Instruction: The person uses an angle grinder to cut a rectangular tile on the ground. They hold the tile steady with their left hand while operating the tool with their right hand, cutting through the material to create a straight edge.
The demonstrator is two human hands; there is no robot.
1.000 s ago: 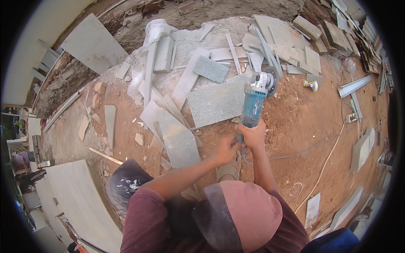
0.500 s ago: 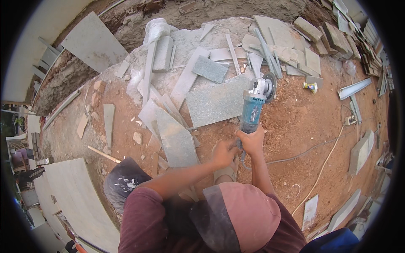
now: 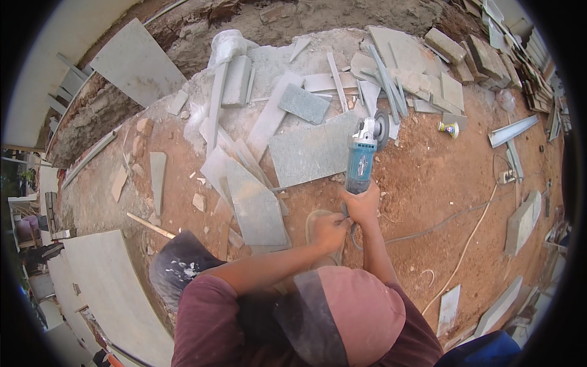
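Note:
My right hand is closed round the lower body of an angle grinder with a blue-green casing, silver head and dark disc. The grinder points away from me. My left hand is closed on the grey cord at the grinder's rear end, just below my right hand. Beyond the tool lie a grey-green stone slab and overlapping cut pieces. A sandalled foot shows partly behind my left hand. A pink cap fills part of the lower foreground.
Stacked stone blocks stand upper right. Cables cross the red soil to a socket. A trench runs along the back. Large pale boards and dark cloth lie lower left; a person is at the far left.
The grinder and my right hand have moved slightly down and left, the disc now lower over the stones. My left hand has shifted a little lower, staying at the cord end.

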